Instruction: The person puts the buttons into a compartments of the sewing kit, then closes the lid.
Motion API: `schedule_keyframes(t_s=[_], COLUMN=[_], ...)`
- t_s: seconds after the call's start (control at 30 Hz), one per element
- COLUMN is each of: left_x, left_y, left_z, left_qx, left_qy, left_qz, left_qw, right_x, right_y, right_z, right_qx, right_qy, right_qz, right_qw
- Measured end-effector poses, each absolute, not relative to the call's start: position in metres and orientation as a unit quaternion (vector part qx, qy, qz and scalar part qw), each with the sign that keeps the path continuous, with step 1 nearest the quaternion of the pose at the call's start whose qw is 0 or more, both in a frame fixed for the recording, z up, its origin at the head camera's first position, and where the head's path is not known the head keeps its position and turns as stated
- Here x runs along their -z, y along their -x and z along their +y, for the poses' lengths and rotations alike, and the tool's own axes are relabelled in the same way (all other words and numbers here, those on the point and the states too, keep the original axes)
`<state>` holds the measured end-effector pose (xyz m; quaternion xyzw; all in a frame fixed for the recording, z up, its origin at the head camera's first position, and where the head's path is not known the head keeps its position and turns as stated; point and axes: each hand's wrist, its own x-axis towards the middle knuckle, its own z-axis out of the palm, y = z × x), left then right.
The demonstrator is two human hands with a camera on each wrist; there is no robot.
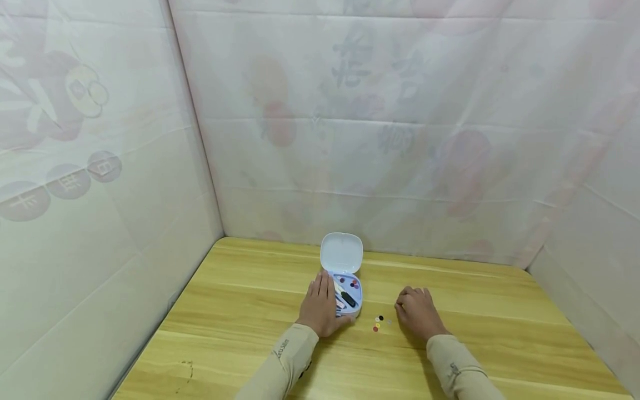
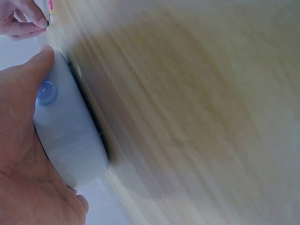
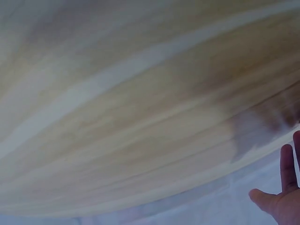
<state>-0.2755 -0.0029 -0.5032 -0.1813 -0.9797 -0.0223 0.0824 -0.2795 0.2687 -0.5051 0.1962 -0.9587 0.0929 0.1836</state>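
Note:
My left hand lies along the left side of a blue sewing kit box and steadies it, its thumb across the front beside the round blue latch. The white lid stands raised at the back. My right hand is low over the table, right of several loose buttons in red, yellow, white, black and pale blue. In the left wrist view, a small dark green button shows at the pinched thumb and finger of the right hand. Other right-hand fingers stretch out in the right wrist view.
Inside the box are a dark-handled tool, like small scissors or a cutter, and several coloured buttons in the back right compartment. The wooden table meets printed cloth walls at its back and sides.

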Motion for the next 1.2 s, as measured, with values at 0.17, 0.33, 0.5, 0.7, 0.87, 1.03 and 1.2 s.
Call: schedule_keyframes(t_s=[0.17,0.33,0.5,0.7,0.87,1.03,1.2], left_x=[0.502,0.5,0.497,0.497,0.495,0.493,0.495], left_y=[0.275,0.274,0.272,0.272,0.272,0.269,0.27], left_z=[-0.003,-0.004,-0.004,-0.003,-0.002,-0.003,-0.004], left_qx=[0.019,0.023,0.026,0.023,0.024,0.021,0.023], left_qy=[0.181,0.179,0.177,0.18,0.177,0.177,0.177], left_qz=[-0.98,-0.981,-0.982,-0.981,-0.981,-0.981,-0.98], left_qw=[0.079,0.072,0.067,0.073,0.072,0.074,0.083], right_x=[0.504,0.505,0.506,0.507,0.506,0.496,0.485], right_y=[0.279,0.279,0.278,0.28,0.284,0.292,0.298], right_z=[0.264,0.26,0.256,0.253,0.247,0.228,0.208], right_qx=[-0.095,-0.091,-0.089,-0.107,-0.13,-0.152,-0.17], right_qy=[-0.188,-0.174,-0.173,-0.17,-0.162,-0.161,-0.177], right_qz=[-0.961,-0.965,-0.964,-0.962,-0.961,-0.957,-0.948], right_qw=[0.182,0.172,0.181,0.184,0.183,0.188,0.203])
